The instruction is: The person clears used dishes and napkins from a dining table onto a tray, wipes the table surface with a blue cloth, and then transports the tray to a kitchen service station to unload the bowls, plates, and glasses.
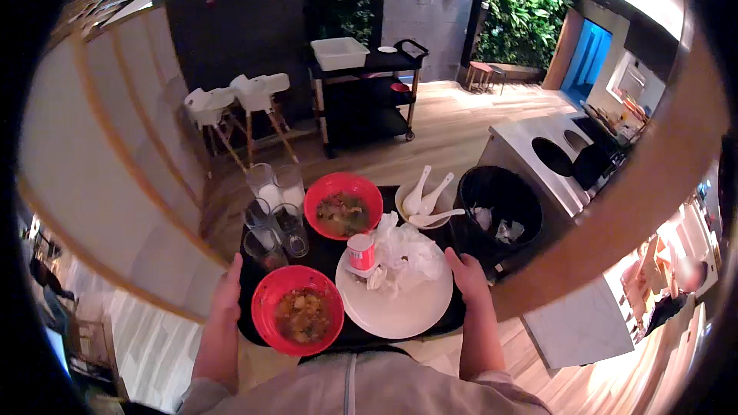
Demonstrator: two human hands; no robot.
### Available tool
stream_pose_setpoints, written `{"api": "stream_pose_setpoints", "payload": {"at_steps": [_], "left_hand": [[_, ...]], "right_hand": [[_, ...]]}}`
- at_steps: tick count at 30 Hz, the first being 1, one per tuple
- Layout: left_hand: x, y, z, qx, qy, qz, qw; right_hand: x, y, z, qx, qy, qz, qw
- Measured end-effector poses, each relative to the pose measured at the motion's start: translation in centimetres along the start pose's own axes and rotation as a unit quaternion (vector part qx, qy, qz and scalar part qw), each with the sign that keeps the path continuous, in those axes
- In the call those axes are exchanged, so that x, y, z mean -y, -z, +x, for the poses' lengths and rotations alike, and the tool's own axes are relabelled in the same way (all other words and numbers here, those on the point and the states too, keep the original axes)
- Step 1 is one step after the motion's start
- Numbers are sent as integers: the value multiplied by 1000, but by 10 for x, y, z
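A black serving tray (458, 313) loaded with used dishes is held in front of my body. My left hand (227, 292) grips its left edge and my right hand (469, 280) its right edge; the fingers under the tray are hidden. Two red bowls with food scraps stand on it, one near bowl (296, 311) and one far bowl (344, 205). Several clear glasses (289, 230) crowd the left side. On a white plate (396, 319) lie crumpled napkins (411, 257) and a small red-and-white cup (360, 252). Behind them, a pale bowl (442, 220) holds three white spoons (416, 192).
Just beyond the tray's right stands a black bin (503, 204) with litter inside, beside a counter (530, 146) with round openings. Ahead is a black trolley (365, 100) carrying a white tub (339, 54). White high chairs (261, 92) stand left. A seated person (669, 292) is far right.
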State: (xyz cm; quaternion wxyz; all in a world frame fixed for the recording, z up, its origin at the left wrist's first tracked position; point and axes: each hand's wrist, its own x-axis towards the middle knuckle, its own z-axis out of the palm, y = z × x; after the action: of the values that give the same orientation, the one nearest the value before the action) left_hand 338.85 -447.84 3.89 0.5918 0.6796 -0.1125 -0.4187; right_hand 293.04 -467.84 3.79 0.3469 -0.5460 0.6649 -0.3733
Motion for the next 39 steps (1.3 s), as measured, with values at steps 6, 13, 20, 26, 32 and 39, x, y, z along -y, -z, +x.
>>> {"api": "stream_pose_setpoints", "payload": {"at_steps": [6, 13, 20, 26, 32, 39], "left_hand": [[-102, -88, 130, 61, -44, 29, 997], [-176, -269, 305, 120, 13, 19, 993], [-233, -432, 442, 174, 4, 23, 985], [-278, -583, 513, 295, 16, -22, 955], [-287, -733, 565, 331, 33, 21, 943], [-278, -922, 619, 401, 28, 79, 912]], "right_hand": [[63, -41, 132, 46, -35, -66, 996], [82, -43, 334, 17, -47, 71, 996], [97, -48, 517, -8, -71, 104, 992], [101, -28, 647, -74, -114, 32, 990], [95, 0, 724, -111, -169, 43, 978], [4, 58, 791, -259, -195, 22, 946]]}}
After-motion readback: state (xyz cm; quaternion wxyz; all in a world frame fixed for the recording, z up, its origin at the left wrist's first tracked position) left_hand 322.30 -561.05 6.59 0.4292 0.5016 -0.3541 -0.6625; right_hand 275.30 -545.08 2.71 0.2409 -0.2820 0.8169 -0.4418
